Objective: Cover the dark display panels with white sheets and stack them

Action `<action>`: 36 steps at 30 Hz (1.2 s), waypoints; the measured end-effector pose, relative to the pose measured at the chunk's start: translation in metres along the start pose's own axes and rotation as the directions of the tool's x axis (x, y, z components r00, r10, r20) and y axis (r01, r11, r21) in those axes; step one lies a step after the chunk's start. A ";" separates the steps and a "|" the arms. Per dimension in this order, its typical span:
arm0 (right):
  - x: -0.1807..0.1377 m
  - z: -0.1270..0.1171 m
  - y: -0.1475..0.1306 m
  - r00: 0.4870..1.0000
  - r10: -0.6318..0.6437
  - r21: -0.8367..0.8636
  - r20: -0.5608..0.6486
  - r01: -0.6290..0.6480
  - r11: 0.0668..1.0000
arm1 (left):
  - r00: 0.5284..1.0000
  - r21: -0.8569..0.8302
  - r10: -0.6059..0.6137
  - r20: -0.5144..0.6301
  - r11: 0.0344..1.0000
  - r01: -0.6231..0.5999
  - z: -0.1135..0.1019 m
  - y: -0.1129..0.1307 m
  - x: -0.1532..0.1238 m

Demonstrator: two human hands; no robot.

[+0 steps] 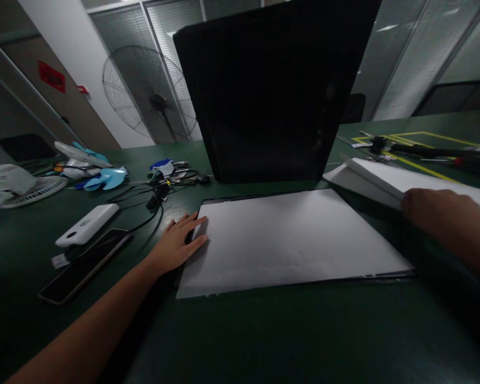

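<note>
A flat white panel (288, 240) with a thin dark frame lies on the dark green table (264, 336) in front of me. My left hand (178, 242) rests flat on the panel's left edge, fingers stretched out. My right hand (444, 213) is at the right, curled over the near end of a stack of white sheets (384, 181); its fingertips are hidden. A large black panel (272, 90) stands tilted upright just behind the white one.
Left of my hand lie a black phone (84, 265), a white power bank (88, 224) and black cables (152, 200). Blue fan blades (104, 180) and white fan parts (16, 184) sit far left. A standing fan (148, 96) is behind. Yellow floor tape (424, 141) shows at right.
</note>
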State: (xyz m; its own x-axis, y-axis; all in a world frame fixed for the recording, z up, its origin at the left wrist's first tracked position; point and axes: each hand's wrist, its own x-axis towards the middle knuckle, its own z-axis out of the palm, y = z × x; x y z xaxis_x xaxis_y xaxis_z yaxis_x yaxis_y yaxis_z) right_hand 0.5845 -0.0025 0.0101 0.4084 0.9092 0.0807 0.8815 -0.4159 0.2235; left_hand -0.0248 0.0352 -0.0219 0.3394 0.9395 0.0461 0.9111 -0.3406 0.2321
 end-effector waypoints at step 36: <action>0.022 0.043 -0.013 0.884 -0.313 0.205 -0.346 0.397 0.895 | 0.996 -0.135 -0.060 -0.069 0.990 0.050 0.005 -0.007 0.007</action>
State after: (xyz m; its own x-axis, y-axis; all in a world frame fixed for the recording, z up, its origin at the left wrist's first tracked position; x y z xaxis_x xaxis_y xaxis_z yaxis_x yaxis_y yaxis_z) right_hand 0.5922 0.0223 -0.0327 0.0036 0.9412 0.3380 0.9994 -0.0155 0.0325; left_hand -0.0278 0.0439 -0.0279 0.2675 0.9585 0.0988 0.8871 -0.2850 0.3632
